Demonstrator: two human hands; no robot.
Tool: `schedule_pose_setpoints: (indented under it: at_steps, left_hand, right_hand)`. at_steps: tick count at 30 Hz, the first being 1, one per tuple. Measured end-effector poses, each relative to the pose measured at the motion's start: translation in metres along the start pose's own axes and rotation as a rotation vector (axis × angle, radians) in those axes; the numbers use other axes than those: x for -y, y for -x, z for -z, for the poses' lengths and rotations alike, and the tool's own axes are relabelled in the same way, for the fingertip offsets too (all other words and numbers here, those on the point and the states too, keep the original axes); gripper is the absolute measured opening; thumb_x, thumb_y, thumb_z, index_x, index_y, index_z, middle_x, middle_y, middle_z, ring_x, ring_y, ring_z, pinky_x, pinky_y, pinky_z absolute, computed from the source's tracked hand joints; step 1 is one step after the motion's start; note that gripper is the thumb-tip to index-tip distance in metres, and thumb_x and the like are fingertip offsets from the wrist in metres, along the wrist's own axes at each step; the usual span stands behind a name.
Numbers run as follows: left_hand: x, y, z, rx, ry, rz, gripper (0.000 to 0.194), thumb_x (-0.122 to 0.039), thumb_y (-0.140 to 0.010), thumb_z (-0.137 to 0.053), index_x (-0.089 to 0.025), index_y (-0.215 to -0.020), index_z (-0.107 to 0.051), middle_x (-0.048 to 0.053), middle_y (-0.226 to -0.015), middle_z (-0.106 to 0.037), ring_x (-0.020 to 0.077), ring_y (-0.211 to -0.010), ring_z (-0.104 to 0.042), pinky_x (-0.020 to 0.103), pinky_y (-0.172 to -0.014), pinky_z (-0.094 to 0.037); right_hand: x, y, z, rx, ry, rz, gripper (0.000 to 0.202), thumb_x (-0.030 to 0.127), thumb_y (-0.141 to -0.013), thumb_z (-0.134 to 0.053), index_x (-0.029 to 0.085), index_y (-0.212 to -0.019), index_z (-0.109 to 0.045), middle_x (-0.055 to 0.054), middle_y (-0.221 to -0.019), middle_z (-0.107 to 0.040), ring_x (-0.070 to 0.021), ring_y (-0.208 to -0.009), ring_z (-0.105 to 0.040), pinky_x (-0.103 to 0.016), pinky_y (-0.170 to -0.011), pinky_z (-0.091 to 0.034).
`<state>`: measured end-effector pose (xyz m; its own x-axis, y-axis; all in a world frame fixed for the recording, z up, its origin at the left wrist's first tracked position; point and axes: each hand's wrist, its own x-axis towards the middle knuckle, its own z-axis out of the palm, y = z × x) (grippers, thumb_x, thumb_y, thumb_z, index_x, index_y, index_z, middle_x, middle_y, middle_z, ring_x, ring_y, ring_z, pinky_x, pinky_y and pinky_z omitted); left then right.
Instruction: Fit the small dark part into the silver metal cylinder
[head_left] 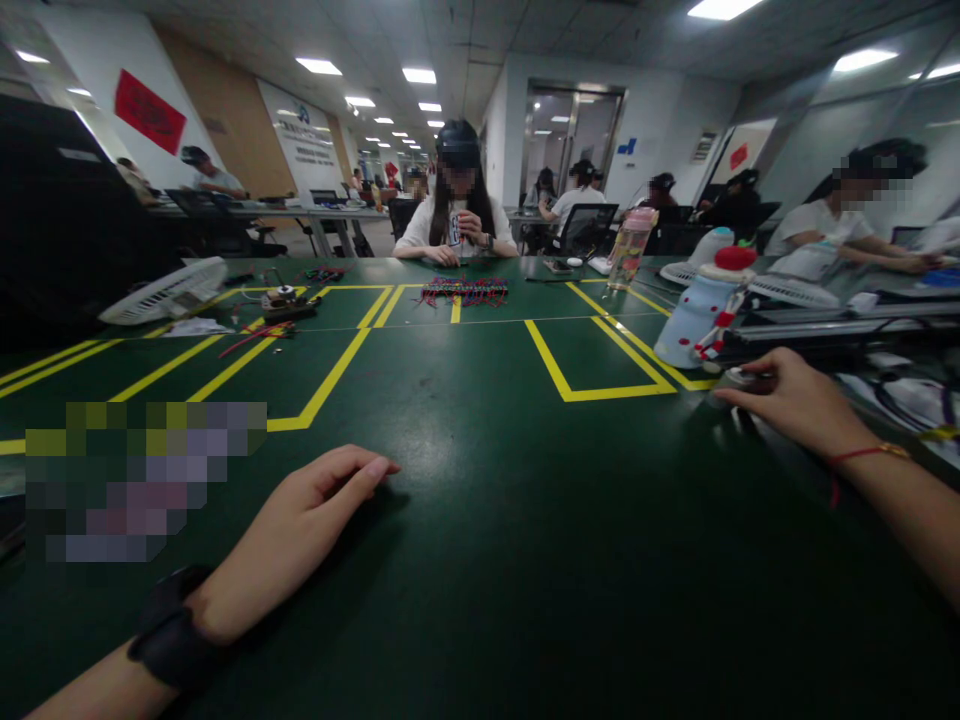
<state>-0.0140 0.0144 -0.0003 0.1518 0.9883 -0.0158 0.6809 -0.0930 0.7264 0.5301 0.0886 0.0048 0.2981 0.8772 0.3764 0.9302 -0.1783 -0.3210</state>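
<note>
My left hand point(315, 515) rests on the green table point(480, 560) with nothing in it. Its thumb and fingers stretch loosely forward, and a black band circles the wrist. On the right, my right hand point(806, 405) pinches a small, pale round object point(729, 383) between thumb and fingers. That object sits at or just above the tabletop, partly covered by the fingers, and its exact kind is unclear. Just beyond it stands a light blue bottle point(690, 325) with a red ornament on top.
Yellow tape point(615, 393) outlines areas on the table. A wire bundle point(465, 291) lies at the far middle, red wires point(262, 335) at left. White fans point(169, 290), a clear bottle point(631, 250) and cables point(900, 400) stand around. A person point(456, 220) sits opposite.
</note>
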Motion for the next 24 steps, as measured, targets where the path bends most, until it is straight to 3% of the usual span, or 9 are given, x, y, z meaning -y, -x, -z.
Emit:
schedule_pose_setpoints:
  at_steps: [4,7,10,14,17,19,21,24]
  left_hand:
    - [-0.005,-0.001,-0.002,-0.001,-0.002,-0.004,0.036,-0.054,-0.088,-0.044,-0.026,-0.096,-0.065,0.0,-0.095,-0.067,0.0212,-0.092,-0.06,0.031,-0.08,-0.043]
    - [-0.007,-0.001,-0.004,0.002,-0.003,-0.002,0.035,-0.054,-0.089,-0.044,-0.026,-0.095,-0.064,0.001,-0.096,-0.066,0.0215,-0.093,-0.06,0.032,-0.081,-0.043]
    - [-0.005,-0.002,-0.004,0.011,-0.005,-0.012,0.033,-0.053,-0.089,-0.044,-0.026,-0.097,-0.063,0.001,-0.098,-0.066,0.0214,-0.095,-0.06,0.033,-0.083,-0.043]
    - [-0.003,0.0,-0.006,0.0,-0.023,-0.056,0.032,-0.049,-0.088,-0.049,-0.028,-0.111,-0.058,0.003,-0.108,-0.062,0.0216,-0.097,-0.059,0.034,-0.084,-0.046]
    - [-0.015,0.007,-0.014,-0.027,-0.075,-0.187,0.041,-0.045,-0.085,-0.056,-0.032,-0.123,-0.05,0.004,-0.119,-0.058,0.0229,-0.101,-0.057,0.036,-0.084,-0.047]
    - [-0.032,0.011,-0.022,-0.042,-0.094,-0.329,0.048,-0.041,-0.082,-0.061,-0.034,-0.128,-0.047,0.004,-0.129,-0.053,0.0247,-0.113,-0.051,0.039,-0.093,-0.044]
    - [-0.051,0.012,-0.032,-0.041,-0.077,-0.445,0.05,-0.038,-0.08,-0.064,-0.033,-0.127,-0.048,0.005,-0.131,-0.053,0.0255,-0.119,-0.048,0.041,-0.1,-0.04]
    - [-0.072,0.006,-0.044,-0.037,-0.005,-0.518,0.032,-0.031,-0.081,-0.062,-0.029,-0.114,-0.058,0.004,-0.117,-0.062,0.0226,-0.107,-0.056,0.038,-0.094,-0.045]
  right_hand:
    - [0.036,0.013,0.0,-0.082,-0.052,0.063,0.052,0.05,-0.062,-0.071,0.017,-0.097,-0.052,-0.01,-0.096,-0.064,-0.0208,-0.082,-0.061,-0.031,-0.07,-0.046]
    - [0.094,0.043,-0.001,-0.027,-0.408,0.212,0.053,0.046,-0.065,-0.073,0.019,-0.103,-0.049,-0.01,-0.105,-0.061,-0.018,-0.084,-0.062,-0.03,-0.073,-0.049]
    - [0.163,0.085,-0.006,0.38,-0.918,0.259,0.047,0.037,-0.068,-0.073,0.02,-0.103,-0.046,-0.009,-0.111,-0.06,-0.0164,-0.091,-0.062,-0.031,-0.079,-0.052]
    - [0.225,0.127,-0.018,0.961,-1.381,-0.06,0.045,0.032,-0.068,-0.075,0.018,-0.099,-0.045,-0.006,-0.102,-0.063,-0.0149,-0.086,-0.065,-0.036,-0.08,-0.053]
    - [0.24,0.139,-0.028,1.3,-1.631,-0.343,0.032,0.034,-0.078,-0.066,0.015,-0.098,-0.05,-0.005,-0.094,-0.065,-0.0131,-0.085,-0.065,-0.034,-0.084,-0.051]
    - [0.24,0.141,-0.034,1.418,-1.722,-0.439,0.029,0.035,-0.082,-0.061,0.012,-0.099,-0.055,-0.005,-0.094,-0.066,-0.0119,-0.087,-0.065,-0.03,-0.088,-0.05]
    - [0.238,0.142,-0.039,1.486,-1.765,-0.452,0.031,0.038,-0.085,-0.056,0.012,-0.101,-0.057,-0.006,-0.097,-0.066,-0.0115,-0.088,-0.066,-0.028,-0.088,-0.049]
    - [0.233,0.141,-0.043,1.589,-1.775,-0.401,0.038,0.046,-0.089,-0.048,0.012,-0.102,-0.059,-0.006,-0.097,-0.066,-0.0116,-0.088,-0.066,-0.03,-0.089,-0.048]
